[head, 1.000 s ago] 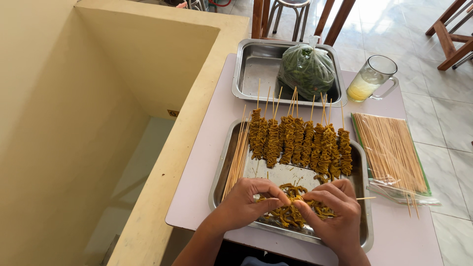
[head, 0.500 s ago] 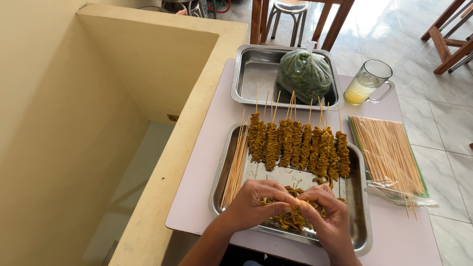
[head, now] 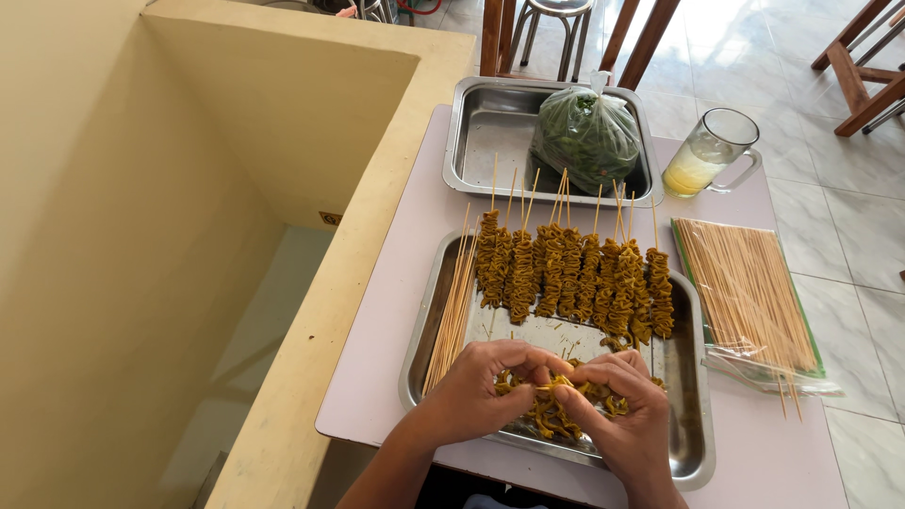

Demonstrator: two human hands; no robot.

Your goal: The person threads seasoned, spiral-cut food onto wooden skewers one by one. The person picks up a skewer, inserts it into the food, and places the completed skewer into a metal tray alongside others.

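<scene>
tiled floor, pale desk (head: 396, 311) by a yellow wall. both hands, left (head: 476, 391) & right (head: 627, 415), pinch yellow marinated meat (head: 556, 405) together over the near tray (head: 693, 415) at the desk's near edge, so bits drop inside; finished skewers (head: 570, 273) lined up at its far end.

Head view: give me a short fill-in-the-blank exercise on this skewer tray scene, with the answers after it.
1. Both hands, the left hand and the right hand, pinch yellow-brown meat strips over the near ____.
2. The finished skewers lie in a row across the tray's ____ end.
3. The bag of greens sits in the ____ tray.
4. The glass mug holds a pale ____ drink.

Missing words: tray; far; far; yellow
</scene>
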